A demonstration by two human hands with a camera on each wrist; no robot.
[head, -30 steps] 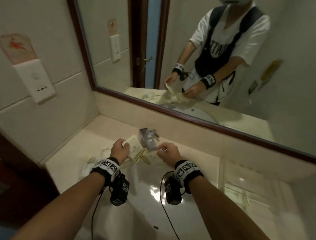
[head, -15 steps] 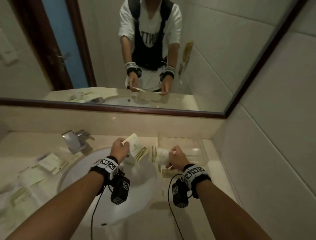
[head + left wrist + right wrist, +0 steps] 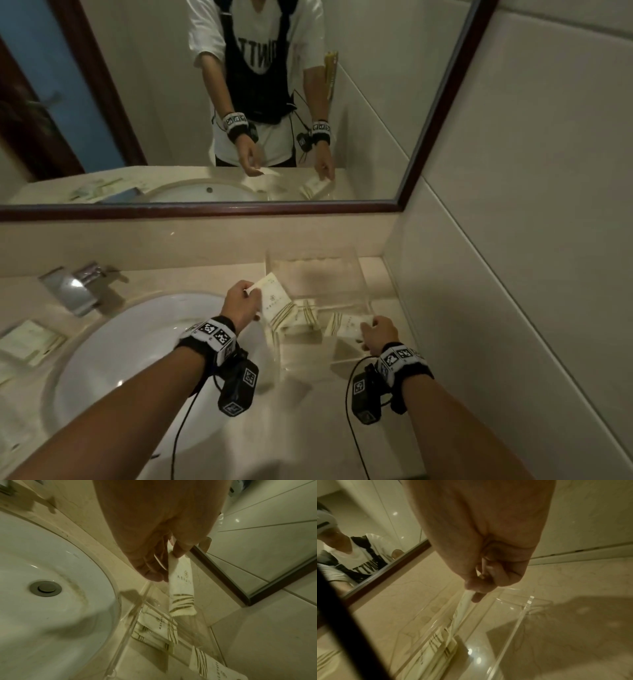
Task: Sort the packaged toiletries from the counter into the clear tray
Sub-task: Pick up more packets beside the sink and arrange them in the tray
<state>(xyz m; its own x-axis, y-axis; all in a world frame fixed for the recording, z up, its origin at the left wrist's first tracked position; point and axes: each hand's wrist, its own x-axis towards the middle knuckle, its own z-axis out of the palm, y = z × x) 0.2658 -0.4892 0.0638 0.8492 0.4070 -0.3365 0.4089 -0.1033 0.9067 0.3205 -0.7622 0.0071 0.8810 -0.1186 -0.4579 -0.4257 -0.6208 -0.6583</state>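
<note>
A clear tray (image 3: 274, 270) stands on the counter right of the basin, against the back wall. My left hand (image 3: 241, 301) pinches a cream striped toiletry packet (image 3: 275, 303) (image 3: 181, 586) by its top, hanging over the tray's left wall. My right hand (image 3: 378, 334) pinches a second striped packet (image 3: 346, 329) (image 3: 462, 609) at the tray's near right part, low inside it. Another packet (image 3: 303, 317) (image 3: 159, 627) lies on the tray floor.
A white basin (image 3: 137, 359) with a chrome tap (image 3: 73, 284) fills the left. More packets (image 3: 29, 341) lie on the counter far left. A framed mirror (image 3: 205, 209) runs behind, and a tiled wall (image 3: 513, 274) closes the right side.
The view swung right from the tap to the tray. Both hands carried their packets rightward; the right hand moved down into the tray's near right part, the left hand reached the tray's left wall.
</note>
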